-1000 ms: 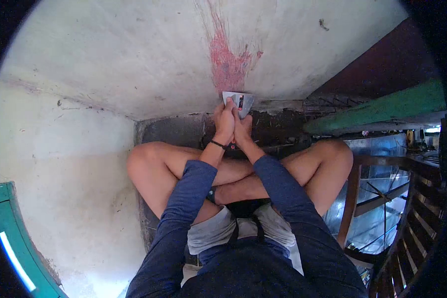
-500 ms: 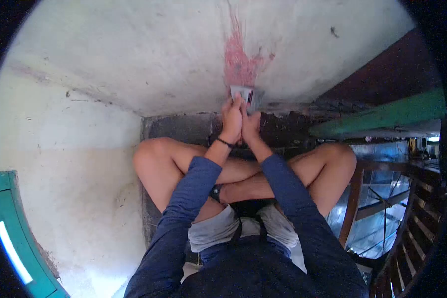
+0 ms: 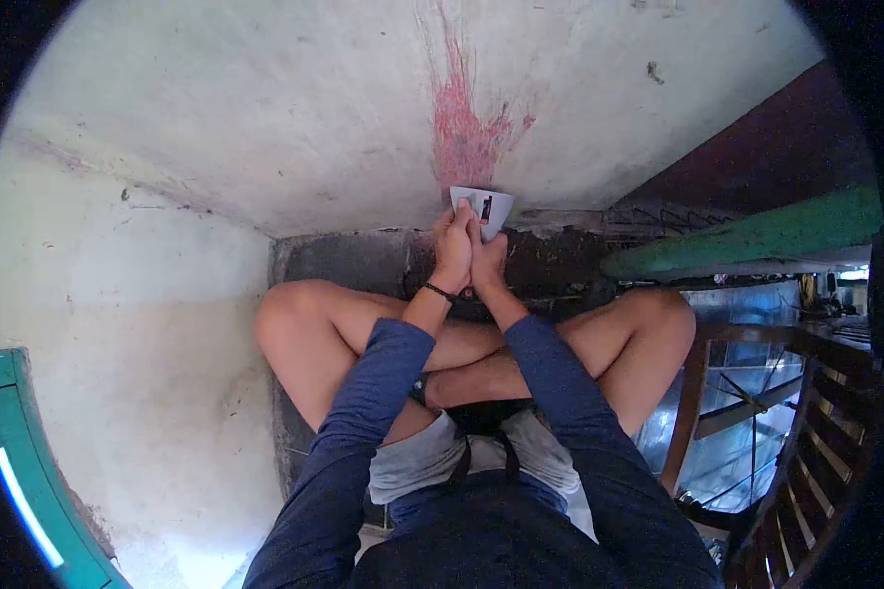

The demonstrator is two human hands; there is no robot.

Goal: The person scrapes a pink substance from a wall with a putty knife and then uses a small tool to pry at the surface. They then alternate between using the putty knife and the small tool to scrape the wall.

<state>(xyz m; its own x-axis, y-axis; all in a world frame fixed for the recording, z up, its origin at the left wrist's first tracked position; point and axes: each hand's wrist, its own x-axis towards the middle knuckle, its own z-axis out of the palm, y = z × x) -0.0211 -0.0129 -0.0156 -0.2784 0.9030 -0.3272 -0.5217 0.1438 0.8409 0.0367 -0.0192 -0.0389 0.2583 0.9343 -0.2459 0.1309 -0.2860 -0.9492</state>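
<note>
A putty knife with a wide grey metal blade and a dark label is held against the lower part of the pale wall. My left hand, with a dark beaded bracelet at the wrist, is closed around it from the left, a finger lying along the blade. From the right, my right hand grips the same tool, pressed against the left. Most of the handle is hidden in the hands. Just above the blade is a scraped patch of red and pink, with thin streaks running upward.
My crossed legs lie below the hands. A dark strip runs along the wall's foot. To the right are a green beam and a slatted wooden railing. A green frame stands at far left.
The putty knife and both hands have moved slightly down on the wall, and the blade now shows broader and sharper. The view has shifted a little.
</note>
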